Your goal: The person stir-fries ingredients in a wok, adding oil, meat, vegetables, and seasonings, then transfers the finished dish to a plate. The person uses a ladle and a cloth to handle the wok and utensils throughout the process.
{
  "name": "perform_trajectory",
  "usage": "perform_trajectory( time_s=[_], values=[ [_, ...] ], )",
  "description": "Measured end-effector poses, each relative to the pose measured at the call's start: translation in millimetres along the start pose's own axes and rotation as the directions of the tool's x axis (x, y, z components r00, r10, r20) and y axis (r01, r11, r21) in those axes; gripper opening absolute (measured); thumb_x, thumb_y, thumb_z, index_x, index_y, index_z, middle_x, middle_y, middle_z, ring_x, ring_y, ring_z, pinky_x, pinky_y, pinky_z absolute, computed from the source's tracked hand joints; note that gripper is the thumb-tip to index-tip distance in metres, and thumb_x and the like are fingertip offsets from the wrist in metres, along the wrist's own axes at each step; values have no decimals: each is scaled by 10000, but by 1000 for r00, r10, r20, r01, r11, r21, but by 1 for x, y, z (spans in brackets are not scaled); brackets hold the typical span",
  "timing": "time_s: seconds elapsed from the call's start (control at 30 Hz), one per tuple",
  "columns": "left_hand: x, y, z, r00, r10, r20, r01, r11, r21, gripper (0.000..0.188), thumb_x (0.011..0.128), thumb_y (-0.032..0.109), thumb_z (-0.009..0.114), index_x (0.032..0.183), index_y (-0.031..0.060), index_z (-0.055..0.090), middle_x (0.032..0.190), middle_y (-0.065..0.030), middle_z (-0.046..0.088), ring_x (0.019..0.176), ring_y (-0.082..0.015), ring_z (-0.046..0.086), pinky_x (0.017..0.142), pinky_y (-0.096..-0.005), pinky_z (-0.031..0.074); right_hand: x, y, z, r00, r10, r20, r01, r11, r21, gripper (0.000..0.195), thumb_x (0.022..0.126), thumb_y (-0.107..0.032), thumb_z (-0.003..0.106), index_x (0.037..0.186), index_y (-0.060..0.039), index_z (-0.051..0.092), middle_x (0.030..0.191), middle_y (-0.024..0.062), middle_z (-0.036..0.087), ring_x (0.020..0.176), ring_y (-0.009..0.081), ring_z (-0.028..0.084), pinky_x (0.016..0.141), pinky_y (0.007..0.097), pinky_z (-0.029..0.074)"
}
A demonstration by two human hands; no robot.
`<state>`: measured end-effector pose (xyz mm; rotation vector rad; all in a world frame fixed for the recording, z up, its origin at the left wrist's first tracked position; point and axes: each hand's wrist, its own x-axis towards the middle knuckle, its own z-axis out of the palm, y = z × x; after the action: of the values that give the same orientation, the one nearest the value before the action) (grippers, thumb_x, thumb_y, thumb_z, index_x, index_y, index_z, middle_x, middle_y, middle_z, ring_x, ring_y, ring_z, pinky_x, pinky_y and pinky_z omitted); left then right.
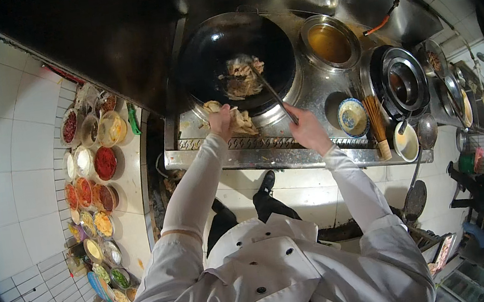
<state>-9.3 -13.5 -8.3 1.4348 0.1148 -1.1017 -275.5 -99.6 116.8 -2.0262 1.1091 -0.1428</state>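
Note:
A large black wok (pixel 200 49) sits on the steel range, with pale pieces of food (pixel 246 67) at its bottom. My left hand (pixel 221 122) grips the wok's near rim through a stained, crumpled cloth (pixel 243 122). In my right hand (pixel 306 127) is the handle of a long metal cooking ladle or spatula (pixel 271 87). Its head reaches into the food and cannot be made out clearly.
Right of the wok stand a metal pot of brownish liquid (pixel 328 43), a patterned bowl (pixel 353 117), a bamboo wok brush (pixel 377 125) and stacked black pans (pixel 400 79). Several seasoning containers (pixel 105 163) line the left counter. A person (pixel 478 190) is at the far right.

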Motion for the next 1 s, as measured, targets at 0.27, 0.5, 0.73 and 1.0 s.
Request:
perform_trajectory(
  time_s=[0.27,0.5,0.73,1.0],
  values=[
    [-115,-31,-214,840,506,193,-518,644,563,556,962,141,710,1480,19,546,1305,-193,709,1203,-323,694,1024,-404,538,-60,-21,53,998,24,-58,-30,995,-99,672,934,-92,624,1596,-150,522,1078,329,719,1008,497,708,900,540,566],
    [-206,-30,-519,730,683,-23,53,-23,998,842,883,77,764,1640,185,410,1630,-237,433,1343,-508,559,1066,-522,531,-5,-37,61,976,179,-127,-180,984,3,631,919,-65,651,1545,-59,572,1244,335,711,1170,467,696,994,409,554],
    [-196,-52,-618,791,604,97,-13,-142,990,825,921,139,753,1663,153,392,1729,-226,322,1557,-536,294,1285,-569,280,-19,-85,119,967,-35,-251,-44,953,-300,622,913,-59,597,1534,-87,588,1036,347,726,960,488,735,853,511,577],
    [-214,-47,-533,763,605,226,-400,169,901,515,1034,76,628,1533,52,504,1641,-227,431,1468,-458,459,1186,-489,428,5,-86,133,948,63,-311,-189,899,-395,694,886,-40,575,1577,-94,530,1025,312,741,993,484,721,894,575,581]
  ],
)
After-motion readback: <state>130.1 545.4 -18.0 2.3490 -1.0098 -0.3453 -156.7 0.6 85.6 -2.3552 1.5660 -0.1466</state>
